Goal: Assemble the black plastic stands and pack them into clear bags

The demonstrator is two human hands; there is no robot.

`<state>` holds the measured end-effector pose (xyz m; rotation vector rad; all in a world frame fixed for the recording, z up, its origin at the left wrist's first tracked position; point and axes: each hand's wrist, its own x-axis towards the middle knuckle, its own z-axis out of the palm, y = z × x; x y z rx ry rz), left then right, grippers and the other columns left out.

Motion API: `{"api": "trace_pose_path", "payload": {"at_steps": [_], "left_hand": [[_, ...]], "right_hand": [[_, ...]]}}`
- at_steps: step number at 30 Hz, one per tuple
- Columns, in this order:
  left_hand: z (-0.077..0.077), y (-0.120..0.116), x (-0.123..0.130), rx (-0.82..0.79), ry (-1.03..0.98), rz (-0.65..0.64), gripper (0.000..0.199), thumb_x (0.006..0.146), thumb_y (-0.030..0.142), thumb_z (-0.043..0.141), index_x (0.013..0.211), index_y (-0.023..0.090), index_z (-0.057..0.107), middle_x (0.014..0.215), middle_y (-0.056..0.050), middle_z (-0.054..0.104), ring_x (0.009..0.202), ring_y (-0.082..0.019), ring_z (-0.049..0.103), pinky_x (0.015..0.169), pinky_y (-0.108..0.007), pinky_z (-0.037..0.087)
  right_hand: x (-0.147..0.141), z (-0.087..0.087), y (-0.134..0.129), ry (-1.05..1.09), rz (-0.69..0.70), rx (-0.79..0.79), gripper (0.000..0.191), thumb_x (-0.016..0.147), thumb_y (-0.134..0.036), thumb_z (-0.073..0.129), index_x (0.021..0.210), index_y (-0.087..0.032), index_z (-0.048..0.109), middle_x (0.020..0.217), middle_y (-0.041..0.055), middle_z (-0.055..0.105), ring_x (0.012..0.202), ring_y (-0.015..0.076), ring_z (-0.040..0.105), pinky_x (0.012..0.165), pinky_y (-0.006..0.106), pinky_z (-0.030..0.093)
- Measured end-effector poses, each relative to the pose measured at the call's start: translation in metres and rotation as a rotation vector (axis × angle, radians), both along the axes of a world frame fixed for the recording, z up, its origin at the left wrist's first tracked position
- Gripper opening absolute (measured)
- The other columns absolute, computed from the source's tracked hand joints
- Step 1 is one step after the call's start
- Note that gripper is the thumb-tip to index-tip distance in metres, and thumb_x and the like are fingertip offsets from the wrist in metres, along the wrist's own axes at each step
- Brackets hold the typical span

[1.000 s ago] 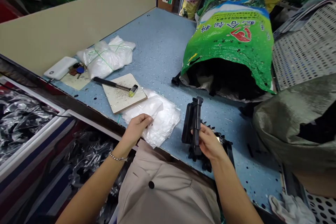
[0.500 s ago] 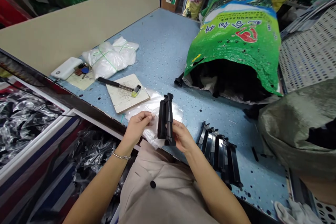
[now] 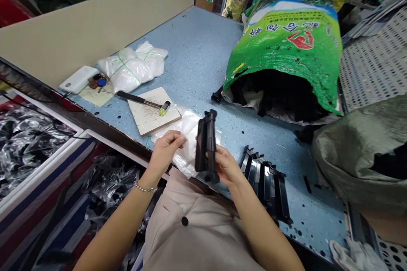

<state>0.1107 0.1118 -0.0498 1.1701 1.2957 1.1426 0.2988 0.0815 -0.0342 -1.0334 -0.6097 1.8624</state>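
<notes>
My right hand (image 3: 227, 164) is closed on a long black plastic part (image 3: 206, 146), held upright above the table's front edge; its fingers are partly behind the part. To its left, my left hand (image 3: 167, 149) has thumb and fingertips pinched together at a clear plastic bag (image 3: 187, 135), one of a loose stack lying on the table. Right of my right hand, several similar black plastic parts (image 3: 265, 184) lie side by side in a row. A hammer (image 3: 143, 101) with a yellow-tipped head rests on a pale square board (image 3: 152, 120) behind my left hand.
A green printed sack (image 3: 282, 51) lies with its mouth towards me, black pieces inside. At right is a grey-green sack (image 3: 352, 152). Tied plastic bags (image 3: 133, 65), a white power bank-like box (image 3: 79, 79) and keys (image 3: 99, 80) lie at left. Bins of wrapped parts (image 3: 28, 144) stand lower left.
The black plastic part has shifted slightly right and towards me with my right hand, away from my left hand. My left hand stays pinched at the bags.
</notes>
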Motion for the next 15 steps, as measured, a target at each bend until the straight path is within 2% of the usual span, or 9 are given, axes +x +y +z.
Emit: {"api": "trace_pose_path", "payload": {"at_steps": [3,6,9,11,13,15], "left_hand": [[-0.001,-0.001,0.006,0.013,0.064,-0.050,0.021,0.078,0.035,0.064,0.067,0.018,0.067,0.089,-0.005,0.061,0.083,-0.017,0.059,0.072,-0.030,0.050],[-0.003,-0.001,-0.004,0.060,0.118,0.037,0.023,0.075,0.034,0.069,0.060,0.018,0.063,0.084,-0.003,0.061,0.087,-0.017,0.058,0.081,-0.031,0.048],[-0.002,0.000,-0.012,0.052,0.090,0.086,0.027,0.073,0.036,0.071,0.056,0.018,0.060,0.079,-0.003,0.060,0.085,-0.017,0.058,0.078,-0.030,0.048],[0.000,-0.001,-0.010,0.034,0.076,0.043,0.026,0.075,0.037,0.067,0.058,0.018,0.063,0.080,-0.004,0.059,0.086,-0.018,0.057,0.074,-0.029,0.049],[0.002,-0.001,-0.003,0.014,0.062,-0.034,0.022,0.078,0.036,0.064,0.065,0.018,0.068,0.086,-0.004,0.059,0.085,-0.017,0.058,0.070,-0.028,0.050],[0.002,-0.001,0.003,0.013,0.065,-0.082,0.019,0.078,0.034,0.063,0.070,0.019,0.070,0.091,-0.004,0.059,0.083,-0.016,0.058,0.072,-0.029,0.050]], "right_hand": [[-0.009,0.005,0.001,-0.002,0.044,0.016,0.024,0.064,-0.025,0.075,0.087,-0.018,0.072,0.071,-0.0021,0.066,0.061,0.0104,0.056,0.059,0.022,0.045],[-0.004,-0.002,0.004,-0.001,-0.026,-0.029,0.020,0.062,-0.026,0.079,0.077,-0.016,0.071,0.064,-0.0027,0.063,0.054,0.0084,0.053,0.055,0.020,0.043],[0.005,-0.009,0.002,0.002,-0.119,-0.065,0.020,0.060,-0.028,0.081,0.069,-0.015,0.069,0.058,-0.0035,0.060,0.050,0.0078,0.049,0.051,0.020,0.041],[0.004,-0.009,-0.001,0.016,-0.098,-0.051,0.020,0.061,-0.028,0.080,0.073,-0.016,0.070,0.059,-0.0036,0.060,0.051,0.0083,0.050,0.052,0.021,0.041],[-0.002,-0.004,-0.003,0.021,-0.018,0.002,0.022,0.063,-0.025,0.079,0.082,-0.017,0.071,0.066,-0.0027,0.063,0.056,0.0095,0.053,0.055,0.021,0.044],[-0.009,0.000,-0.002,0.008,0.037,0.043,0.025,0.064,-0.023,0.077,0.088,-0.018,0.072,0.073,-0.0019,0.065,0.062,0.0100,0.056,0.058,0.021,0.046]]}}
